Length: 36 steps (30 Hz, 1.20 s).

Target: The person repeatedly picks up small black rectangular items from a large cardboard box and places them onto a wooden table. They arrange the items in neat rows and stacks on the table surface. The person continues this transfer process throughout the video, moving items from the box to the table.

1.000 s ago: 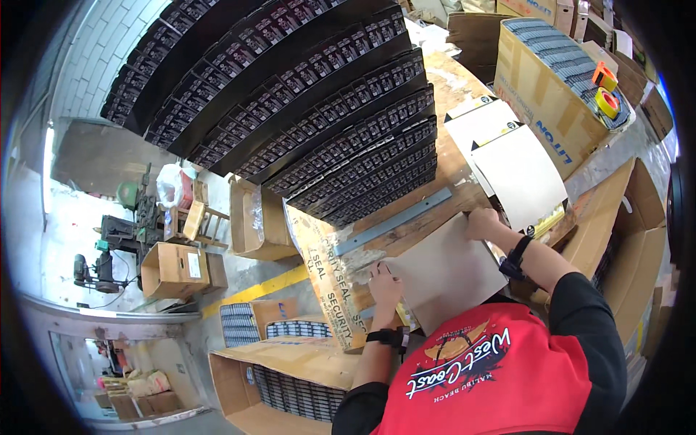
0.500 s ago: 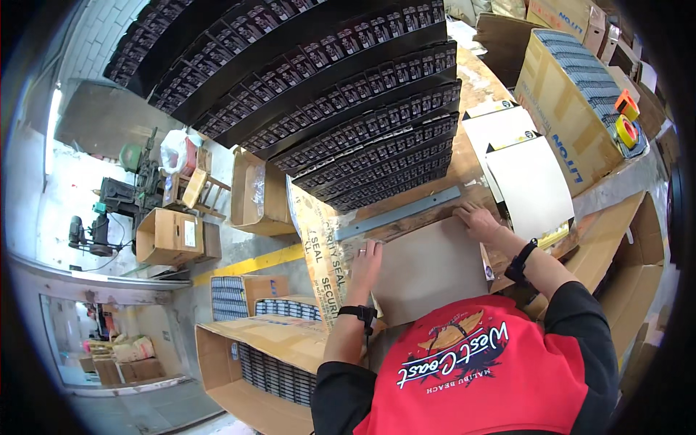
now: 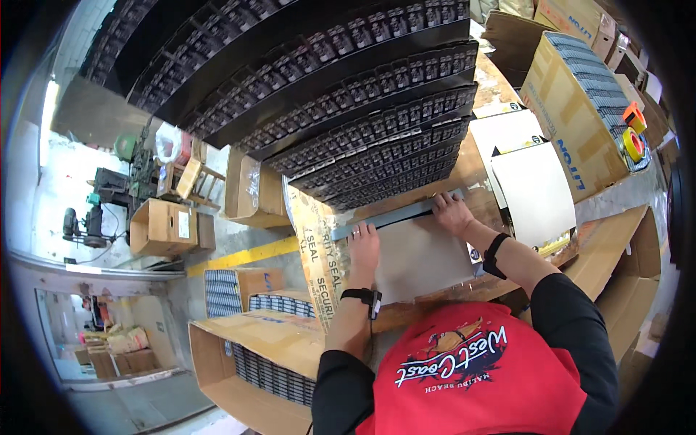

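A plain grey-brown cardboard sheet (image 3: pixel 423 264) lies on the worn wooden table in front of me, its far edge close against a flat grey metal bar (image 3: pixel 391 217). My left hand (image 3: pixel 363 254) grips the sheet at its far left corner, fingertips by the bar and thumb out of sight. At the far right corner my right hand (image 3: pixel 452 214) has its fingers bent over the edge, touching the bar. Right of it lie overlapping white printed sheets (image 3: pixel 533 188) with black and yellow ends.
Beyond the bar rise tall stacked rows of black printed cards (image 3: pixel 362 109). Brown tape with printing covers the table's left edge (image 3: pixel 313 254). Open cartons stand at lower left (image 3: pixel 254 333) and right (image 3: pixel 616 246). Tape rolls (image 3: pixel 634 130) rest on a packed carton (image 3: pixel 554 109) at far right.
Both hands have pushed the cardboard sheet away from me, up to the metal bar. The right hand has also shifted left. My view has tilted slightly.
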Each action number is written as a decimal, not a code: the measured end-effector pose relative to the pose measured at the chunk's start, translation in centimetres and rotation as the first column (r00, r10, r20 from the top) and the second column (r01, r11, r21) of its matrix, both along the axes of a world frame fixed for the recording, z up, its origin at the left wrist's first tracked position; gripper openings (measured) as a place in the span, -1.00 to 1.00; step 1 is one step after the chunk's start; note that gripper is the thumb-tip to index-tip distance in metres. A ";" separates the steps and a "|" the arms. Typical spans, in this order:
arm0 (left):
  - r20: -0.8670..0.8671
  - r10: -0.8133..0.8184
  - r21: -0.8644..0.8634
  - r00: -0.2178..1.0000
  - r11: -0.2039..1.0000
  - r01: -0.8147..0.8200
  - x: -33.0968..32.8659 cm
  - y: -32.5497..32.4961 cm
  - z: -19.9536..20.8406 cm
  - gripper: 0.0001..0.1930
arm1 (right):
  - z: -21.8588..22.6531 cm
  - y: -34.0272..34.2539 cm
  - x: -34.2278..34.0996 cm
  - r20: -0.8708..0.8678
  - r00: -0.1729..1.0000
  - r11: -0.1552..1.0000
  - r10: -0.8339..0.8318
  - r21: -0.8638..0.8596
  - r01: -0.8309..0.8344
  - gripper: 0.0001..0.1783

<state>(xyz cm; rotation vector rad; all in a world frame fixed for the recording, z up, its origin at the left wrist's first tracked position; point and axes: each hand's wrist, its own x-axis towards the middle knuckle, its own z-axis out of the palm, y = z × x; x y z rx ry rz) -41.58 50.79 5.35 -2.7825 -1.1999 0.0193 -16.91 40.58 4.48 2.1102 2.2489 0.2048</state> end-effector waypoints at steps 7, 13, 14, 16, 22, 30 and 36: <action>0.082 -0.446 -0.389 0.891 0.809 0.440 -6.2 -8.0 6.9 -0.60 | -0.7 0.2 -0.5 0.052 0.996 0.996 -0.074 -0.053 0.076 -0.77; 0.052 -0.433 -0.198 0.900 0.879 0.434 -9.6 -11.3 3.4 -0.72 | 1.4 1.1 -0.2 -0.056 0.994 0.991 -0.093 -0.100 0.088 -0.64; 0.055 -0.406 -0.211 0.912 0.888 0.408 -9.6 -11.3 3.3 -0.75 | 2.6 0.8 -0.5 -0.059 0.996 0.996 -0.068 -0.062 0.065 -0.61; 0.071 -0.342 -0.246 0.937 0.905 0.348 -9.6 -11.5 3.1 -0.81 | 4.1 -1.6 -1.2 -0.083 0.984 0.987 0.154 -0.028 -0.157 -0.53; 0.563 0.040 -0.379 0.825 0.900 0.215 -8.8 -10.7 1.8 -0.88 | 1.8 -11.5 0.7 -0.365 0.878 0.714 0.311 -0.519 -0.469 -0.61; 0.284 0.180 -0.517 0.942 0.856 -0.007 -7.6 -12.4 1.3 -0.89 | 0.4 -10.6 0.0 -0.340 0.939 0.832 0.058 -0.503 -0.233 -0.79; 0.529 0.468 -0.816 0.708 0.511 0.271 -19.3 -15.2 18.0 -0.60 | 2.7 -7.1 -1.4 -0.117 0.979 0.694 0.168 -0.691 -0.202 -0.78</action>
